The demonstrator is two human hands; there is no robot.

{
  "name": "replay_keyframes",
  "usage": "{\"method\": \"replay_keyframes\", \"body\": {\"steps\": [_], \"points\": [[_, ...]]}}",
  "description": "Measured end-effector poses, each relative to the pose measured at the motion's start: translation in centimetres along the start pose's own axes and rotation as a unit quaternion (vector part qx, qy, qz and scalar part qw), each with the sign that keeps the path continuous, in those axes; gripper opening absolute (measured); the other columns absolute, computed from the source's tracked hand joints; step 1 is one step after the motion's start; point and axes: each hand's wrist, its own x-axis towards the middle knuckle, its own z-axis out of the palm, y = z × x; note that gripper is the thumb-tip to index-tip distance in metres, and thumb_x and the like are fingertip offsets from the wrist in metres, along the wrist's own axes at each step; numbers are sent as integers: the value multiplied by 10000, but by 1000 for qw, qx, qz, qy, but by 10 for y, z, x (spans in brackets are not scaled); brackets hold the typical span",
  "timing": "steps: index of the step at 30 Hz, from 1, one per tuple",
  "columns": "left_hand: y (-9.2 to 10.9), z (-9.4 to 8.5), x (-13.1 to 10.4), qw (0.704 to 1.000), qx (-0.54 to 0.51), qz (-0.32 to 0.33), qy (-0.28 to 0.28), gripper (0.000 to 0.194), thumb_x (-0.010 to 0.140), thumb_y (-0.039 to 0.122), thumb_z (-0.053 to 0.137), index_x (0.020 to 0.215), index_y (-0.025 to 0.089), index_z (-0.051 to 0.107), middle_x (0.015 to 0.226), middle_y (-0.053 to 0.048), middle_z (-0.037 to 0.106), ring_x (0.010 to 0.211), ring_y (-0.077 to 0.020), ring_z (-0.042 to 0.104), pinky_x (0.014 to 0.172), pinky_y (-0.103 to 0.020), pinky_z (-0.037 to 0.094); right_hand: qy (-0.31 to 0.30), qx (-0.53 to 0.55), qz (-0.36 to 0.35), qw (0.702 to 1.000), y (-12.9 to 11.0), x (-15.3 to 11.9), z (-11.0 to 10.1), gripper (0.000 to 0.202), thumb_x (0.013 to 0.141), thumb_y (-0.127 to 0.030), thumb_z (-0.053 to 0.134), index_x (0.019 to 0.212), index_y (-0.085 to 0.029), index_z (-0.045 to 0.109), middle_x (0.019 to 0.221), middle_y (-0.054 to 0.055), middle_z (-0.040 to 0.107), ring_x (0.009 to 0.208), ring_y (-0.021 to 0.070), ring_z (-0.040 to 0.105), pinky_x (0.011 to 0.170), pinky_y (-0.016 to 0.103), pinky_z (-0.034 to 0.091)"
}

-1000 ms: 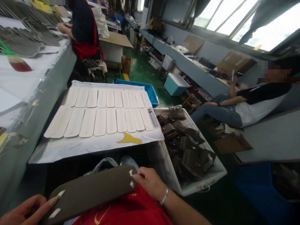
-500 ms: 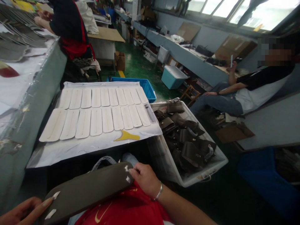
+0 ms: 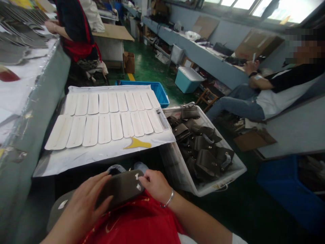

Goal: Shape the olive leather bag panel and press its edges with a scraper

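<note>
Across my lap lies a dark olive bag [image 3: 119, 187], its long flat face with rounded ends turned up. Small white tabs stick up at both ends of it. My left hand [image 3: 87, 200] rests over the middle of this face, fingers stretched out and thumb apart, hiding part of it. At the right end, my right hand [image 3: 156, 184] has its thumb and forefinger closed at the bag's edge, beside a white tab [image 3: 137, 176]. Whether they pinch the tab itself I cannot tell. A plastic-wrapped handle [image 3: 116, 167] shows behind the bag.
Two rows of pale rounded panels lie on a white-covered board [image 3: 83, 162], with a yellow piece [image 3: 137, 143] near its front edge. A white crate [image 3: 203, 192] of dark bags stands at right. Blue bins, a seated person [image 3: 269, 91] and a co-worker [image 3: 76, 30] are farther off.
My left hand has come from the bag's left end to its middle and now lies flat there. My right hand stays at the right end. The seated person's hands have come together.
</note>
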Motion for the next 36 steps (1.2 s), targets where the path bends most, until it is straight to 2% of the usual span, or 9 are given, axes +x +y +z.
{"method": "replay_keyframes", "body": {"steps": [2,3,6,9,15,22,27,36], "points": [[31,14,28,997,29,75,-10,767,730,523,637,1344,170,341,1349,-114,458,1195,-265,455,1003,-438,374,-3,-11,-2,1000,-1,0,-1,250,801,-350,557,657,-151,603,602,-8,566,552,68,446,541,218,265],[42,19,39,995,34,92,-19,853,670,529,690,1345,143,340,1337,-125,474,1186,-273,463,1000,-444,375,-6,-15,-2,1000,-1,1,-2,247,798,-349,558,657,-151,603,605,-7,569,553,69,448,542,219,267],[56,29,58,996,12,70,-63,884,559,465,775,1281,99,420,1264,-136,534,1125,-280,504,965,-442,397,-20,-24,-9,999,-1,0,-5,254,797,-360,557,656,-153,598,601,-7,564,551,73,450,537,220,266],[55,29,58,995,-32,36,-92,770,585,400,750,1239,113,461,1230,-118,551,1106,-262,511,954,-433,397,-26,-34,-20,999,-2,0,-6,261,803,-369,551,658,-156,592,595,-9,557,554,77,454,539,222,267],[57,27,55,996,-54,22,-66,618,665,324,639,1223,141,445,1187,-103,573,1074,-238,527,941,-426,386,-37,-43,-14,998,-5,1,-9,250,805,-352,543,655,-156,588,598,-2,564,552,84,462,549,228,284],[59,28,62,997,-50,26,-56,597,643,285,614,1199,141,451,1154,-98,588,1047,-239,541,907,-426,399,-53,-26,-5,998,-3,6,-11,224,780,-323,555,634,-155,575,574,-12,544,540,77,439,538,228,271],[58,29,61,994,-62,8,-87,598,648,298,593,1209,132,467,1185,-99,570,1076,-242,520,926,-426,388,-73,-14,-1,997,0,8,-11,228,765,-318,560,613,-148,560,547,-21,508,517,69,402,509,227,237],[58,25,60,991,-67,-7,-113,629,664,364,625,1227,127,479,1218,-107,555,1106,-255,506,955,-443,364,-67,10,-5,998,6,5,-8,240,783,-349,556,646,-153,558,589,-26,514,559,68,417,524,213,250]]}}
